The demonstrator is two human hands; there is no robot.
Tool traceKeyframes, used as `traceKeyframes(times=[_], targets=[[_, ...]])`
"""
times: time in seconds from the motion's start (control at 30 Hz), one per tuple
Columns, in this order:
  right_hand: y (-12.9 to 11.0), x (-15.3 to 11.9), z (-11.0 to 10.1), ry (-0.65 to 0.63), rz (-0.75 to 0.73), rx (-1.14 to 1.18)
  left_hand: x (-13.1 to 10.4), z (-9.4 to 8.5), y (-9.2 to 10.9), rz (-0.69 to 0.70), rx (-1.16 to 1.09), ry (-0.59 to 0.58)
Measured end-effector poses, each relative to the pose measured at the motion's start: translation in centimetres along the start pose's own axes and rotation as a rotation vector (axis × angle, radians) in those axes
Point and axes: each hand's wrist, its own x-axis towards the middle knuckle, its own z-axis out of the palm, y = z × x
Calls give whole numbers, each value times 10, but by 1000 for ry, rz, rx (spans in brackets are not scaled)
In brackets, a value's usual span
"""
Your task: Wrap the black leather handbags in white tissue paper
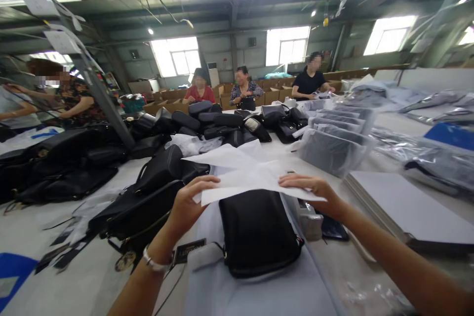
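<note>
A sheet of thin white paper point(244, 177) is stretched between my two hands, its front edge over the top of a black bag point(259, 232). My left hand point(192, 202) pinches the paper's left side, fingers on top. At the right side, my right hand point(314, 190) is closed on the same sheet, its thumb hidden. The bag lies on a pale grey plastic sleeve point(255, 296) on the table. Beside its lower left are a small white wrapped bundle point(205, 256) and a black printed tag point(188, 251).
Black bags point(144, 207) crowd the left, with more piled behind. At right stand a stack of grey boards point(414, 202), a phone point(333, 229) and clear-bagged goods point(329, 143). A slanted metal post point(107, 103) rises at left. Several people work across the table.
</note>
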Motion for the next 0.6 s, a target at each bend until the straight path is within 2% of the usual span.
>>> traceKeyframes(times=[0.07, 0.13, 0.2, 0.27, 0.33, 0.4, 0.47, 0.53, 0.6], targets=[[-6, -25, -5, -56, 9, -14, -29, -8, 12, -15, 22, -32], [-9, -48, -7, -37, 66, -70, -60, -11, 17, -37, 45, -82], [-7, -65, -5, 72, 158, -118, -86, -8, 18, -56, 50, -141], [-3, -71, 1, 206, 297, -64, -102, -3, 20, -63, 39, -214], [0, -68, 8, 263, 483, 94, -108, 3, 23, -67, 18, -356], [0, -61, 14, 211, 649, 226, -105, 5, 25, -96, -48, -539], [-4, -56, 20, 136, 740, 249, -97, 4, 26, -164, -170, -650], [-9, -53, 23, 96, 743, 209, -87, 2, 23, -252, -251, -615], [-12, -55, 26, 84, 694, 157, -77, 1, 16, -301, -195, -549]])
